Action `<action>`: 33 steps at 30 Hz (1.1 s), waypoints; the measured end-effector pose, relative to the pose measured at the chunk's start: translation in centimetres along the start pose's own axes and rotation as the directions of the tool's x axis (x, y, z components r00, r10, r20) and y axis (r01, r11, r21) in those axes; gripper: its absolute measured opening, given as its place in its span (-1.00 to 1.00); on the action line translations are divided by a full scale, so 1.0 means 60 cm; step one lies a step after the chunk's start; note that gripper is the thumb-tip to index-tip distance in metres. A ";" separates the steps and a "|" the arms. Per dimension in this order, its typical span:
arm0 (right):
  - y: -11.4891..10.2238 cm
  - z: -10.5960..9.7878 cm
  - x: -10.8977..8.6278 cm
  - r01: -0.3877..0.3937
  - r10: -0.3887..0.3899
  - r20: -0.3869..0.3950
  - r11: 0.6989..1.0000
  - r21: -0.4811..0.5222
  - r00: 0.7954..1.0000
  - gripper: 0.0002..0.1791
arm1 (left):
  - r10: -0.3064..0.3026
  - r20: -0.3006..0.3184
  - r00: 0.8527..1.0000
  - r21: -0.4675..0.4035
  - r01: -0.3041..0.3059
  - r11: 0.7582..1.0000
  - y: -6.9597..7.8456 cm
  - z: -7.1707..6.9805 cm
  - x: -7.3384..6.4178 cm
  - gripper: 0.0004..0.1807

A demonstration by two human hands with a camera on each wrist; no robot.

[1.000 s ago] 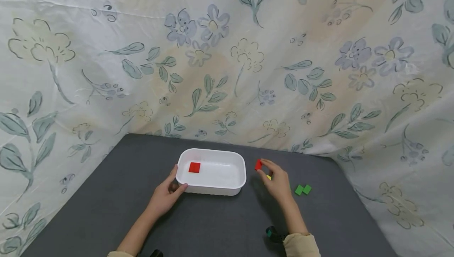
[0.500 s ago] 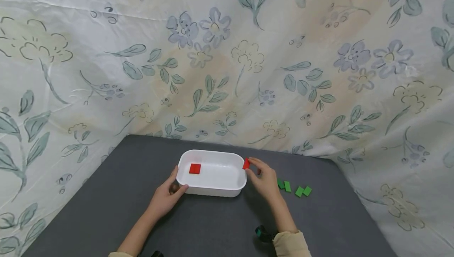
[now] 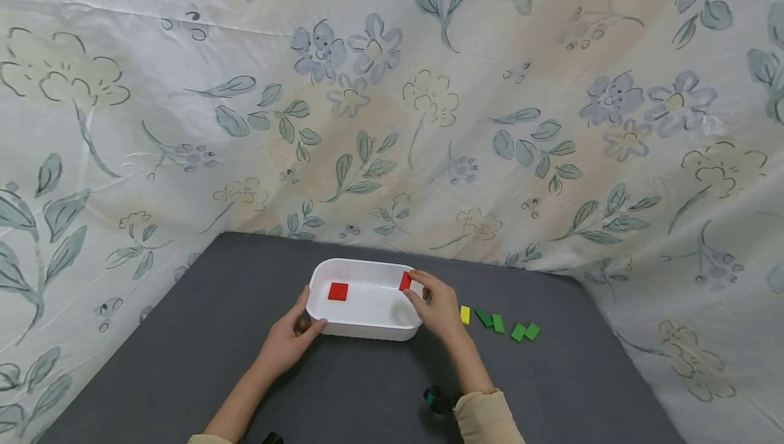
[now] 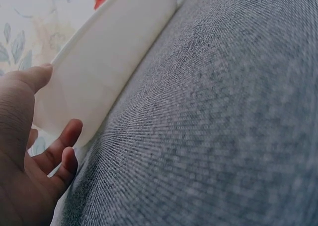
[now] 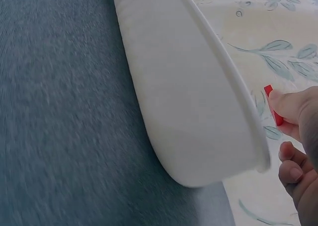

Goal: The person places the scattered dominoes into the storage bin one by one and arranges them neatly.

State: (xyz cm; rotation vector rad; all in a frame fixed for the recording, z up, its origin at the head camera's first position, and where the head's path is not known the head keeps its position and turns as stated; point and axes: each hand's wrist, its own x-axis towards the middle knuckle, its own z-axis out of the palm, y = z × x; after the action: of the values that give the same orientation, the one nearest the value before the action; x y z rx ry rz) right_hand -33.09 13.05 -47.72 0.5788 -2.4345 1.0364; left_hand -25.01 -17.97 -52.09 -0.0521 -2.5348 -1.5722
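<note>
A white plastic box (image 3: 375, 306) with rounded corners stands on the dark cloth. Inside, near its left end, lies a flat red square (image 3: 338, 291); whether it is one block or two side by side I cannot tell. My left hand (image 3: 286, 342) grips the box's left end, its thumb on the near wall (image 4: 94, 72) and fingers around the corner. Between thumb and fingers, my right hand (image 3: 438, 306) pinches a small red block (image 3: 405, 281). It hovers over the box's right end, above the rim in the right wrist view, where the red block (image 5: 274, 106) appears edge-on.
Right of the box lie a yellow block (image 3: 465, 314) and several green blocks (image 3: 498, 323), partly in two touching pairs. A floral cloth (image 3: 429, 158) hangs behind the dark table surface (image 3: 355, 389). A black wrist device (image 3: 438, 400) sits by the right sleeve.
My right hand has carried the red block leftward, from beside the box to over its right end. The yellow block and more green blocks have come into sight. The left hand stays put.
</note>
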 end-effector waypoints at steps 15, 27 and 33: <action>-0.014 0.036 0.025 -0.038 0.040 0.090 0.999 -0.016 0.995 -0.60 | 0.026 0.009 1.000 0.003 -0.026 1.000 -0.009 0.002 0.005 0.01; -0.028 0.070 0.055 0.061 -0.055 0.169 0.998 -0.032 0.984 -0.66 | 0.020 0.007 1.000 -0.007 -0.020 1.000 -0.011 0.001 0.008 0.00; -0.044 0.090 0.065 0.031 -0.017 0.270 0.998 -0.050 0.963 -0.66 | -0.001 0.002 1.000 -0.017 0.001 1.000 -0.009 0.001 0.008 0.00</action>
State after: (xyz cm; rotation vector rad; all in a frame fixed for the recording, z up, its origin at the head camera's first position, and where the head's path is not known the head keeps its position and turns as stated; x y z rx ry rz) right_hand -36.08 6.57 -47.53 0.7736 -2.6727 0.9308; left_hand -25.54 -18.19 -52.49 -0.0546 -2.5238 -1.5953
